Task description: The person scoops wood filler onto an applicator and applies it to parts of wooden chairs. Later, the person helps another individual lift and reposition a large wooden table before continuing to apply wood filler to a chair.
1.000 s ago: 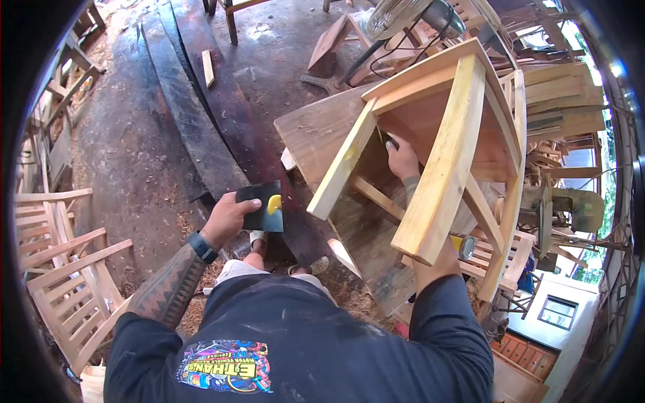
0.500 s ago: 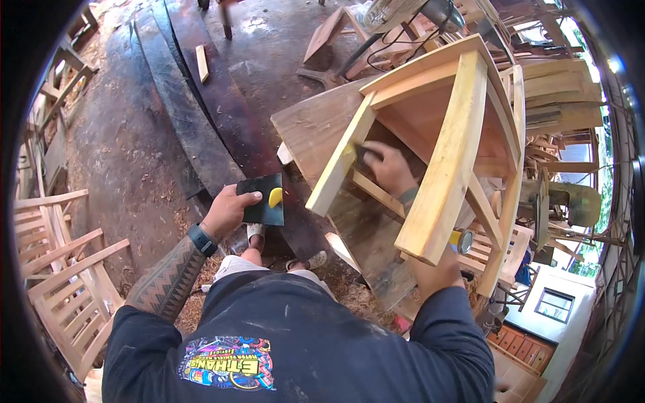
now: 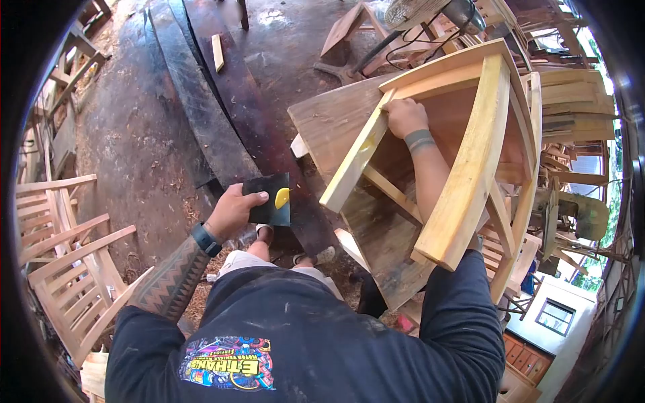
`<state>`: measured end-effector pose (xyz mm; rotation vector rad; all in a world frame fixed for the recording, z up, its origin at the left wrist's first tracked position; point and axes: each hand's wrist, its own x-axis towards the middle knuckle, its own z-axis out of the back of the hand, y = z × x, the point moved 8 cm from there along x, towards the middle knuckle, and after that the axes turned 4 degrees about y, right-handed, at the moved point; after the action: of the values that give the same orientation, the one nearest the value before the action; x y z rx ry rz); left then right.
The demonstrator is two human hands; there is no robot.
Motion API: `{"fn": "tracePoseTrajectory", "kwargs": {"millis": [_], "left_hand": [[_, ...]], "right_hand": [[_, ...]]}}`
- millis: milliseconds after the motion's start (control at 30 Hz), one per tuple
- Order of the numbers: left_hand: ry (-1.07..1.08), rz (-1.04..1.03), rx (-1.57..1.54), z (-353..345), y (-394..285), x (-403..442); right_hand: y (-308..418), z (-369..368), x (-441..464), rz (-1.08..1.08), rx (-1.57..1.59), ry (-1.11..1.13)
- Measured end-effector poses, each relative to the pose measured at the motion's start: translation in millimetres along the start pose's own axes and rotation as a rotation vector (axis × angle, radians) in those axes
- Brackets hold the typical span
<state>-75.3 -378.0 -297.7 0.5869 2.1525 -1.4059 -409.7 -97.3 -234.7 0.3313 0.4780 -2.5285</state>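
My left hand [image 3: 232, 209] grips a dark square plate [image 3: 272, 213] by its left edge, thumb on top. A blob of yellow putty [image 3: 282, 198] sits on the plate. My right hand [image 3: 406, 118] is closed against the upper end of a pale wooden leg [image 3: 354, 164] of an upturned piece of furniture. The small dark spreader seen in it earlier is now hidden by the fingers. Yellow putty smears show along that leg. My right forearm passes behind a thick curved front leg [image 3: 467, 168]. The furniture rests on a brown wooden board [image 3: 329, 111].
Slatted wooden chair parts [image 3: 74, 289] stand at the left. Behind the furniture is a round-headed device on a metal stand [image 3: 376, 54], with loose cable. Stacked boards [image 3: 571, 101] line the right side. A long dark sheet [image 3: 195, 94] and a wood offcut [image 3: 217, 54] lie on the floor.
My right hand has moved up along the leg, from its middle to its upper end. My left hand still holds the plate. The whole view has shifted slightly.
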Motion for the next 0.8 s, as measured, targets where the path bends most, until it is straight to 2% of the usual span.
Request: {"fn": "tracePoseTrajectory", "kwargs": {"millis": [100,133,233,267,367,400,533,800], "left_hand": [[0.000,-0.019,0.032,-3.8,-10.9,-5.8],[0.010,-0.034,0.032,-6.4,-16.7,-8.1],[0.000,-0.043,0.145,0.4,-18.9,-3.8],[0.003,-0.047,0.096,1.9,-17.3,-2.5],[0.026,-0.048,-0.006,0.0,-14.7,2.4],[0.038,-0.038,-0.013,-2.2,-14.9,2.7],[0.040,-0.027,-0.042,-7.3,-16.0,3.5],[0.124,-0.035,-0.047,-37.4,-21.8,13.2]], "right_hand": [[27.0,5.5,-14.4,0.158,-0.096,0.027],[37.6,18.9,-27.1,0.173,-0.040,0.147],[12.5,11.6,-32.0,0.189,0.255,0.128],[-5.2,8.4,-24.9,0.113,0.544,0.075],[-36.4,-20.6,-17.0,-0.068,0.497,0.038],[-34.6,-30.6,-16.2,-0.060,0.527,-0.025],[-5.5,-43.6,-31.3,0.019,0.540,-0.170],[101.1,-47.1,-143.0,0.116,0.575,-0.316]]}}
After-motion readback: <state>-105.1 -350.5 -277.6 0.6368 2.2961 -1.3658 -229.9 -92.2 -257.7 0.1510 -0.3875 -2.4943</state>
